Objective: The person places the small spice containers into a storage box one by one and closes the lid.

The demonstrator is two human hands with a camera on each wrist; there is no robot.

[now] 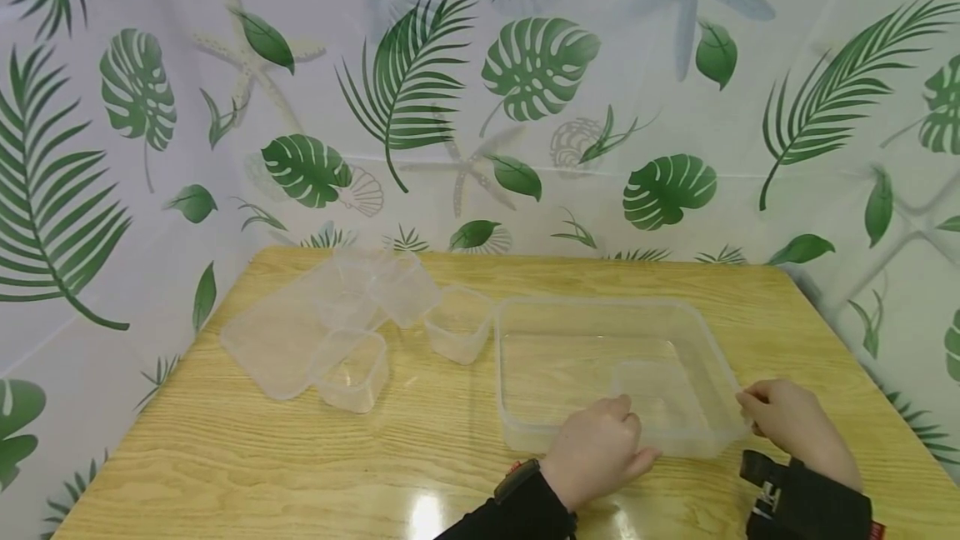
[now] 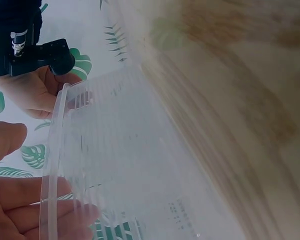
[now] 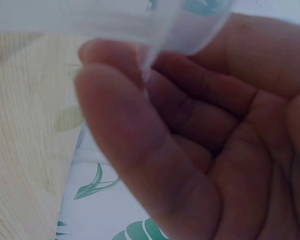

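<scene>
Head view, large clear tray (image 1: 525, 373): sits right of centre on the desk (image 1: 225, 457), its long axis running left to right across the frame, the near wall close to the lower edge.
Head view, left hand (image 1: 596, 448): at the tray's near wall, lower centre of the frame, fingers curled over the rim into the tray, thumb outside; it holds the wall.
Head view, right hand (image 1: 787, 419): at the tray's near right corner, lower right of the frame, fingers bent and pinching the rim there.
Head view, which hand is nearer: both touch the tray; the left takes the middle of the long near side, the right the corner, so the tray lies away from both hands toward the upper part of the frame.
Head view, small clear containers (image 1: 352, 369): a loose group with a flat lid (image 1: 270, 340) at centre left, well apart from the hands.
Left wrist view, tray rim (image 2: 52, 165): runs top to bottom at the left of the frame; left fingers (image 2: 35, 210) lie curled behind the clear wall at lower left, thumb on the near side.
Left wrist view, right hand (image 2: 32, 92): upper left, gripping the far end of the same rim.
Right wrist view, tray edge (image 3: 115, 20): blurred along the top of the frame; right fingers (image 3: 140, 150) are bent beneath it, one fingertip touching the plastic.
</scene>
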